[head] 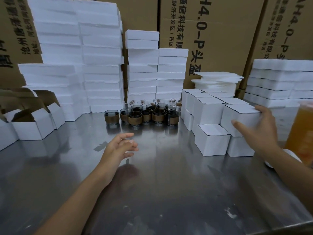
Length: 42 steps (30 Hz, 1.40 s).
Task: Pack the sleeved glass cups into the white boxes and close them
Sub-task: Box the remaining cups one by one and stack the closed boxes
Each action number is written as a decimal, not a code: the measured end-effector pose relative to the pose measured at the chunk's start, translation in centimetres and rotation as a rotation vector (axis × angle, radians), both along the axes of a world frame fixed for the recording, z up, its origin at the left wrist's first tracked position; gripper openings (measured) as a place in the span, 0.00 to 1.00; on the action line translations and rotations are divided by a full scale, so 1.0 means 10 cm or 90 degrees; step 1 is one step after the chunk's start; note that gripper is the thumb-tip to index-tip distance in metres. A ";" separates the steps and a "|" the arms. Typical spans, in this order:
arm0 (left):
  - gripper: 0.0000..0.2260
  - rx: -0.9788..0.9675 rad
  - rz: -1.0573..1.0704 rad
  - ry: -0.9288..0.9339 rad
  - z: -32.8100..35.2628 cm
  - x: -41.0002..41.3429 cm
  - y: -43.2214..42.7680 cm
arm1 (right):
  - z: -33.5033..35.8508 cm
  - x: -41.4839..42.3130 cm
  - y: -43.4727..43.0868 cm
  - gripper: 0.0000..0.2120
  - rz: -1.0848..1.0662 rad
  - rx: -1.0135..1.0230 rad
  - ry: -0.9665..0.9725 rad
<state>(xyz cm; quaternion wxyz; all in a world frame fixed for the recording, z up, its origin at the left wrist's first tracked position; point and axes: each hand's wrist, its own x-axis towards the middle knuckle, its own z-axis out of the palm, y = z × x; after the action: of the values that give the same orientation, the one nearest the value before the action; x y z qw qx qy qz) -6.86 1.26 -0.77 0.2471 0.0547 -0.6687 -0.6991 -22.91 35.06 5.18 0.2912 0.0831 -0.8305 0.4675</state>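
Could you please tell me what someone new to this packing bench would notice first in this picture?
The tall stacks of white foam slabs along the back dominate. In front of them, mid-table, stands a cluster of glass cups with brown sleeves. At the right, the right hand grips the top white box of a pile, while the left hand hovers open over the steel table.

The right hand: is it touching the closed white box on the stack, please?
Touching. The head view shows the right hand gripping the closed white box, thumb on its front face.

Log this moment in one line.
right hand: grips closed white box | left hand: open, empty | sleeved cups: unpacked
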 end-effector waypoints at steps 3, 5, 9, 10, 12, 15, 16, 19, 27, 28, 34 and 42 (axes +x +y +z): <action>0.08 -0.008 0.000 -0.004 0.00 0.00 0.01 | 0.00 0.10 -0.05 0.40 -0.021 0.044 -0.031; 0.08 -0.012 -0.003 -0.008 0.00 -0.01 0.01 | 0.04 0.23 -0.14 0.41 -0.063 0.078 0.009; 0.08 -0.027 -0.003 -0.022 0.01 0.00 0.05 | 0.13 0.62 -0.58 0.30 0.046 0.107 0.215; 0.07 -0.035 0.003 -0.028 0.02 0.00 0.06 | 0.12 0.72 -0.74 0.26 0.119 0.117 0.227; 0.07 -0.054 0.032 -0.040 0.02 0.02 0.08 | 0.01 0.92 -1.07 0.15 0.278 0.100 0.150; 0.08 -0.060 0.088 -0.047 0.02 0.05 0.08 | -0.29 1.10 -1.57 0.07 0.443 0.015 -0.075; 0.09 -0.054 0.106 -0.049 0.03 0.06 0.07 | -0.39 1.10 -1.71 0.06 0.466 0.013 -0.103; 0.10 -0.055 0.164 -0.058 0.03 0.06 0.03 | -0.55 0.98 -1.97 0.06 0.482 0.046 -0.120; 0.08 -0.096 0.316 -0.101 0.00 0.01 -0.27 | -0.71 0.75 -2.22 0.10 0.468 0.028 -0.123; 0.08 -0.090 0.336 -0.110 0.03 0.01 -0.37 | -0.70 0.75 -2.21 0.10 0.474 0.037 -0.105; 0.08 -0.182 0.499 -0.186 0.16 0.08 -1.27 | -0.56 0.83 -2.18 0.13 0.469 0.143 0.055; 0.22 -0.247 0.642 -0.264 0.26 0.25 -2.33 | -0.58 0.83 -2.16 0.13 0.462 0.236 0.134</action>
<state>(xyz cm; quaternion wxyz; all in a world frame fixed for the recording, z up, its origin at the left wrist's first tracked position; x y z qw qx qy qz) -4.34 -22.05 1.81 0.4194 0.4562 -0.7101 -0.3343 -14.65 13.48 -0.65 0.1709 0.4686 -0.7831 0.3714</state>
